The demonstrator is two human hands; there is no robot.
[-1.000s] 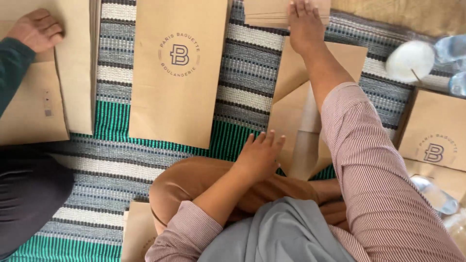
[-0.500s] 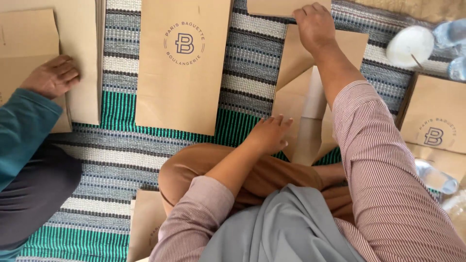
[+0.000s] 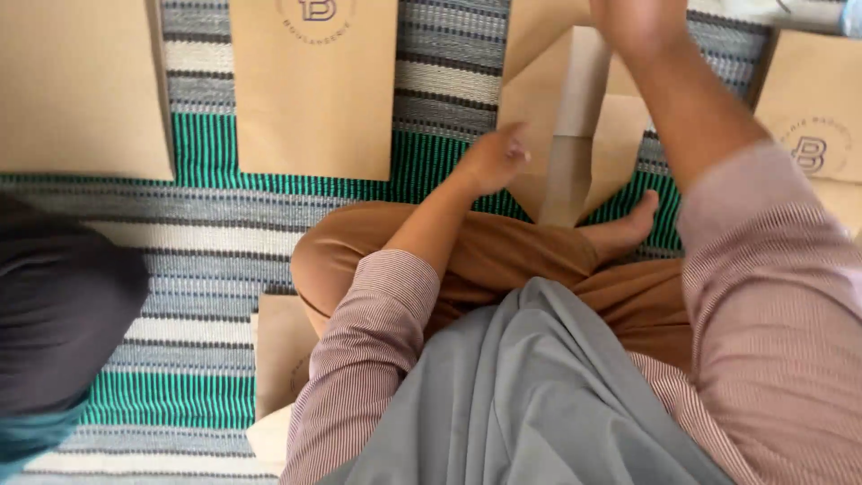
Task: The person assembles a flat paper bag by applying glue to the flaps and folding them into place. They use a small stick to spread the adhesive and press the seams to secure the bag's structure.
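I sit cross-legged on a striped woven rug (image 3: 206, 233). My left hand (image 3: 492, 158) rests at the left edge of a partly folded brown paper sheet (image 3: 575, 144) in front of my knee, fingers loosely apart and holding nothing. Blurred and cut off by the top edge, my right hand (image 3: 628, 22) reaches out over the far end of the same sheet. Whether it presses on or grips the paper is unclear.
Flat brown paper bags lie around: one with a round logo (image 3: 314, 90) straight ahead, one at far left (image 3: 81, 90), one at right (image 3: 808, 126), one beside my left knee (image 3: 283, 359). Another person's dark-clothed leg (image 3: 63, 332) fills the lower left.
The view has tilted down and closer to my lap. The other person's hand has left the far-left bag and is out of sight. My left hand has shifted slightly on the sheet's edge.
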